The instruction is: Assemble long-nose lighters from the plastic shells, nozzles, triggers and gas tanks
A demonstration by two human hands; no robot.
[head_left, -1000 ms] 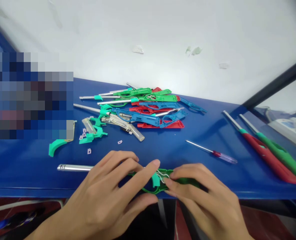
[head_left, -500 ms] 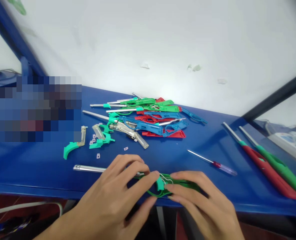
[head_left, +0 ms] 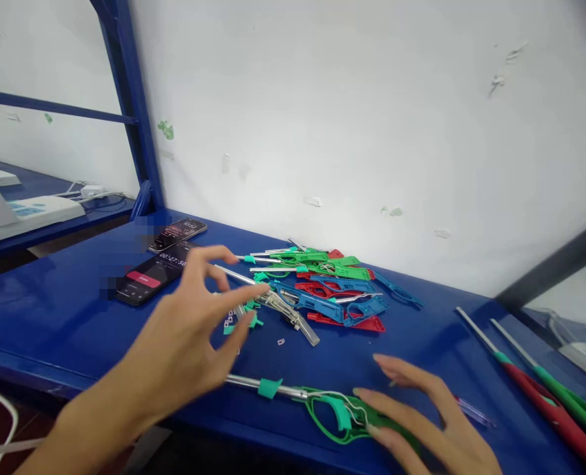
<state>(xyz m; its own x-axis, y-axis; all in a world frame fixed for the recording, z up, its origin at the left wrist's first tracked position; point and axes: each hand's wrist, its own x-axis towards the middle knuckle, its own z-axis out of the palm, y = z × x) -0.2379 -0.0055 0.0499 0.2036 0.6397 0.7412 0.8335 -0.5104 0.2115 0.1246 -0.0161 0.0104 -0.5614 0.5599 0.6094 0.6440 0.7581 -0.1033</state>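
Observation:
My left hand [head_left: 194,323] is raised over the table's left-middle part, fingers apart and curved, with nothing seen between them. Below and right of it lies a green lighter half-shell [head_left: 322,425] with a metal tube [head_left: 243,381], a teal collar [head_left: 269,388], a teal trigger [head_left: 341,414] and a white wire [head_left: 354,404]. My right hand [head_left: 421,412] rests at the shell's right end, fingers spread, fingertips touching or just over it. Behind lies a pile of green, red and blue shells [head_left: 317,303] with tubes and clear tanks [head_left: 307,328].
Two phones [head_left: 144,277] [head_left: 181,231] lie at the left. A screwdriver [head_left: 473,410] is partly behind my right hand. Red [head_left: 544,402] and green [head_left: 569,399] lighters lie at the right. Small white pieces [head_left: 281,342] sit before the pile. A white wall [head_left: 347,119] stands behind.
My left hand has left the green shell and moved up and left, uncovering the tube, collar and trigger. My right hand has opened somewhat. The view has turned left and up, bringing the phones into sight.

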